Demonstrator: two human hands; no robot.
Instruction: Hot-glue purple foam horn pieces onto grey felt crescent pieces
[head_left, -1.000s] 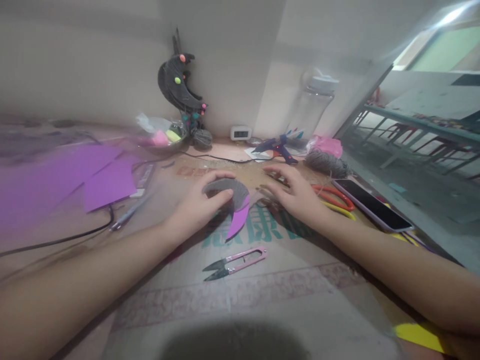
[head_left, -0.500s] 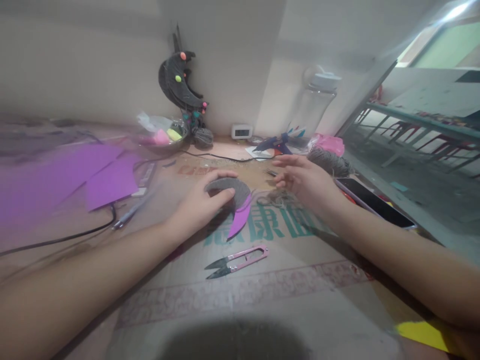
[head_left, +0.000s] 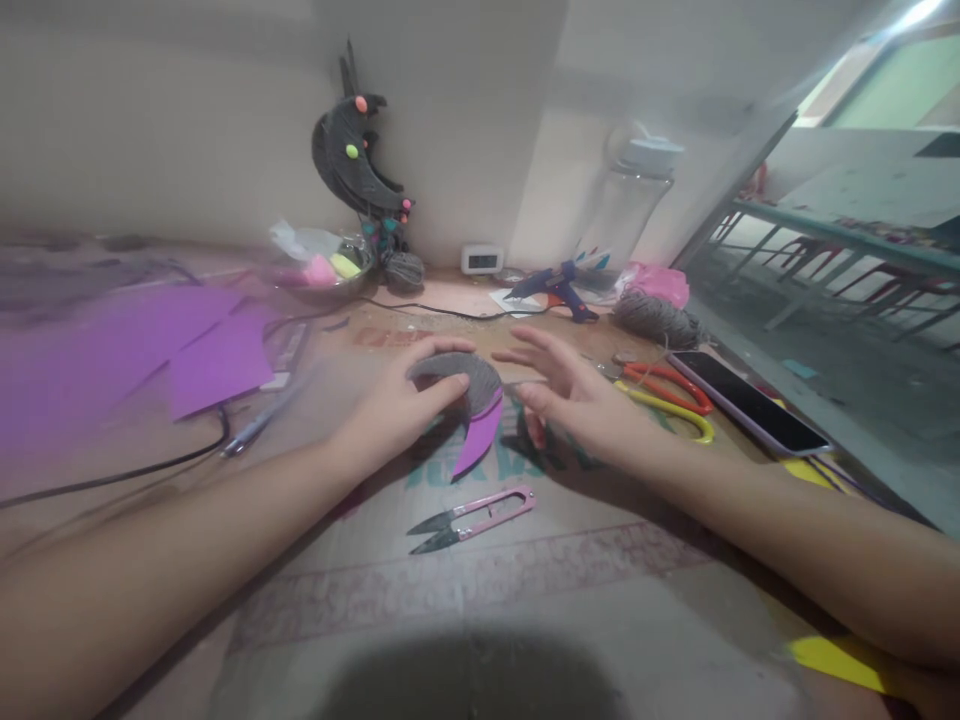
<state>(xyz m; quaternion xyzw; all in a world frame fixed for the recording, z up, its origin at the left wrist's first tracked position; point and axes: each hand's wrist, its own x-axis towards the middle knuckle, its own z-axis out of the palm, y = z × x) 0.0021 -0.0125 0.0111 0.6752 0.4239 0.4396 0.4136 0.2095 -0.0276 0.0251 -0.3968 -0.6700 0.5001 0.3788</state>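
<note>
Crescent (head_left: pixel 484 390), partly wrapped in grey yarn (head_left: pixel 465 368), sits low over the work surface (head_left: pixel 360 620), pinched by the left hand (head_left: pixel 391 400), thumb on top. Its long axis curves round, bulging rightward, the bare purple tip pointing back toward the person and slightly left. Beside it, the right hand (head_left: pixel 566 400) has parted fingers; whether they hold a strand, I can't tell from here. Pink snips (head_left: pixel 450 538) lie nearer the person.
</note>
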